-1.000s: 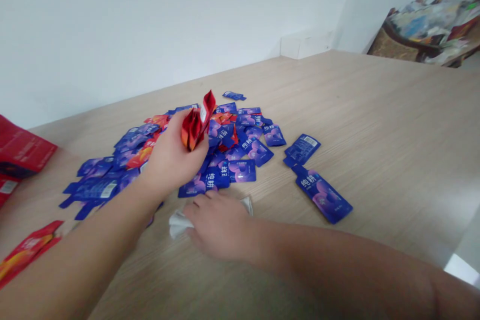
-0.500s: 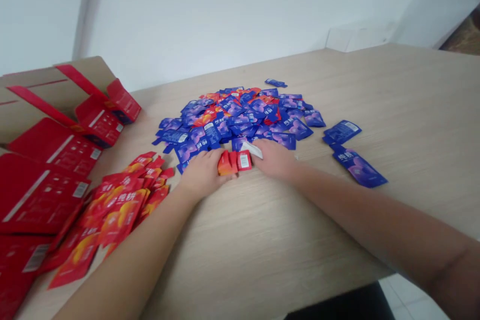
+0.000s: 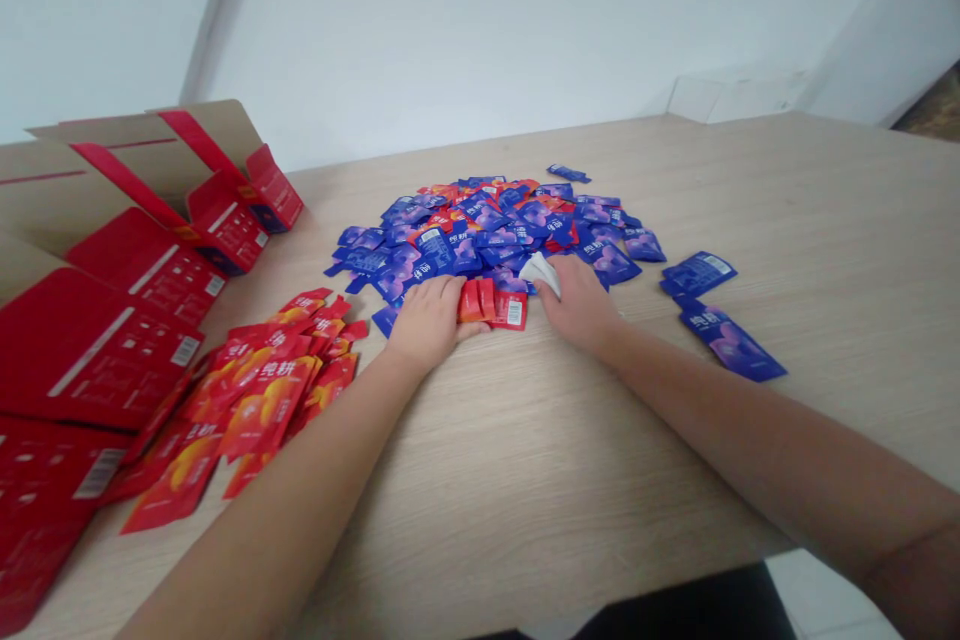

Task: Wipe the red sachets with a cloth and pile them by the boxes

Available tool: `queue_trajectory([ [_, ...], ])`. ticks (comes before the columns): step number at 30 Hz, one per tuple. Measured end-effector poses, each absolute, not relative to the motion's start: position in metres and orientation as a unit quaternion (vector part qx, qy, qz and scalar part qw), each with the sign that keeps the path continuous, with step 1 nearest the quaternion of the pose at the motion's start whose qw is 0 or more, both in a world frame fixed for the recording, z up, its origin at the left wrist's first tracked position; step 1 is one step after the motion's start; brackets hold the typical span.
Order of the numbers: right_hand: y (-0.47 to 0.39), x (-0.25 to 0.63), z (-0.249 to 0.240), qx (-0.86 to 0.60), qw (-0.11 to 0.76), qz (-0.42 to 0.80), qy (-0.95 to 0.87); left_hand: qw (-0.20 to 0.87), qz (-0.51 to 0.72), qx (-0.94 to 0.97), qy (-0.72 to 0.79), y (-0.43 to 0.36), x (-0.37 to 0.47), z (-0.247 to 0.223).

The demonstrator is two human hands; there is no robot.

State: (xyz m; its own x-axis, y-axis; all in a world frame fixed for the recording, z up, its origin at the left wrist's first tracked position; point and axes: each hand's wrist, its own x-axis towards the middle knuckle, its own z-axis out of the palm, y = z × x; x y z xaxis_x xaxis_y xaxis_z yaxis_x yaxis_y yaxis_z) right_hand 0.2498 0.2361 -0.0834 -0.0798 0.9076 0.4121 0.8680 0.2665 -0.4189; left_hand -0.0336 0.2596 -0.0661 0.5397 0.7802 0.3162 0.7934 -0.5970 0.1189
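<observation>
My left hand [image 3: 427, 322] is closed around a few red-and-orange sachets [image 3: 472, 301] at the front edge of a mixed pile. Another red sachet [image 3: 512, 310] with a barcode label lies flat just right of them, between my hands. In my right hand [image 3: 580, 303] a crumpled white cloth or tissue [image 3: 539, 272] is pinched between thumb and fingers. Behind both hands spreads the pile of mostly blue-purple sachets [image 3: 480, 238], with some red ones mixed in. My palms hide part of its front edge.
Red sachets [image 3: 262, 390] form a separate stack at the left. Beside it stand open red cartons [image 3: 112, 340] with raised flaps. Two blue sachets [image 3: 724, 340] lie apart on the right, one [image 3: 568, 173] at the back. A white box [image 3: 735, 97] stands by the wall.
The view has shifted, moving everything slightly right in the picture. My right hand with the white cloth has drawn a little away from the red sachets; my left hand keeps its hold.
</observation>
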Motion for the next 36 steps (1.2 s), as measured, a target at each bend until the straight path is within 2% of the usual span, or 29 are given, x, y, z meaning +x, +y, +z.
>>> queue_trajectory([
  [5,0.220,0.243,-0.071,-0.502,0.307,0.044,-0.807,-0.004,-0.160,-0.883,-0.441,0.258,-0.038,-0.065],
  [10,0.206,0.233,-0.064,-0.376,0.214,0.097,-0.896,-0.012,-0.193,-0.865,-0.464,0.263,-0.040,-0.065],
  [14,0.208,0.228,-0.066,-0.382,0.179,0.109,-0.900,-0.021,-0.243,-0.835,-0.494,0.248,-0.044,-0.054],
  [20,0.213,0.227,-0.068,-0.449,0.201,0.124,-0.861,-0.090,-0.249,-0.859,-0.439,0.184,-0.040,-0.035],
  [24,0.215,0.230,-0.067,-0.513,0.245,0.136,-0.811,-0.156,-0.141,-0.922,-0.325,0.160,-0.030,-0.045],
  [28,0.215,0.233,-0.066,-0.517,0.283,0.151,-0.793,-0.160,-0.081,-0.955,-0.238,0.156,-0.024,-0.048],
  [34,0.211,0.232,-0.064,-0.497,0.316,0.159,-0.792,-0.069,-0.049,-0.886,-0.455,0.126,-0.006,-0.034],
  [36,0.208,0.231,-0.064,-0.488,0.321,0.157,-0.796,-0.070,-0.053,-0.884,-0.460,0.121,-0.001,-0.034],
])
